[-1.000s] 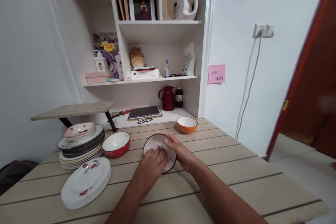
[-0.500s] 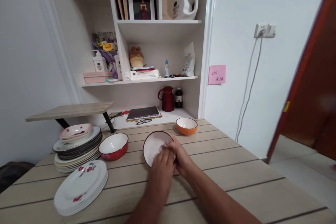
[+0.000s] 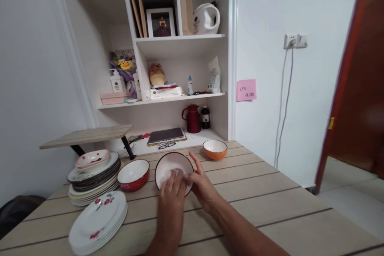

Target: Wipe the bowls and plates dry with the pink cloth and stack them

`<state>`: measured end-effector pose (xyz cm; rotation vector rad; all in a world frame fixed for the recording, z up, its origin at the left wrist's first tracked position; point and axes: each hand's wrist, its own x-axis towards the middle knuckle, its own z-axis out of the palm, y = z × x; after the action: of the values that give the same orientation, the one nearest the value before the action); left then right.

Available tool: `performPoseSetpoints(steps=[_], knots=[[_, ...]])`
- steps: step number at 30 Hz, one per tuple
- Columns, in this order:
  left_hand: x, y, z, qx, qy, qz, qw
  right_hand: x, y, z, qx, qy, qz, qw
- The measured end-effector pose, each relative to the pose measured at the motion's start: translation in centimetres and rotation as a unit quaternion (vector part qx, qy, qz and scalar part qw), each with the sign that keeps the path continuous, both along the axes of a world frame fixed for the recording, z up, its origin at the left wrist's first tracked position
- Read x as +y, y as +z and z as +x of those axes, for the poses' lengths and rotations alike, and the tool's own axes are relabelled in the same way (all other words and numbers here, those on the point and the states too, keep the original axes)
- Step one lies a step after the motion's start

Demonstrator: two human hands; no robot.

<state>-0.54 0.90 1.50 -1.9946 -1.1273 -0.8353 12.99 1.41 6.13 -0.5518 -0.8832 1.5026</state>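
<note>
A white bowl with a dark rim stands tilted toward me on the wooden table. My right hand grips its right edge, thumb over the rim. My left hand rests its fingers inside the bowl, pressing what looks like a small white cloth against the inner surface. A red bowl sits just left of the tilted bowl. An orange bowl stands behind it to the right.
At the left stand a tall pile of mixed plates topped by a small dish, and a stack of white flowered plates nearer me. A raised wooden board and white shelving back the table. A wall and a doorway lie to the right.
The bowl and both hands have shifted slightly left, nearer the red bowl. My left hand has moved across the bowl's inside. The view has tipped upward a little.
</note>
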Motion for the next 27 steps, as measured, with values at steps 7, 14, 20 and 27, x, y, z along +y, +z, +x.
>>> performPoseSetpoints(steps=[7, 14, 20, 27], knots=[[-0.5, -1.2, 2.0, 0.017, -0.006, -0.029, 0.999, 0.2, 0.6, 0.0, -0.031, -0.046, 0.031, 0.998], [-0.4, 3.5, -4.3, 0.256, -0.204, 0.025, 0.945, -0.1, 2.2, 3.6, -0.162, 0.080, 0.001, 0.984], [0.3, 0.6, -2.5, 0.065, -0.068, 0.050, 0.994, -0.5, 1.0, 0.5, -0.051, 0.062, 0.000, 0.997], [0.3, -2.7, 2.6, -0.052, -0.017, -0.041, 0.998, -0.1, 0.7, -0.5, -0.022, -0.038, 0.011, 0.999]])
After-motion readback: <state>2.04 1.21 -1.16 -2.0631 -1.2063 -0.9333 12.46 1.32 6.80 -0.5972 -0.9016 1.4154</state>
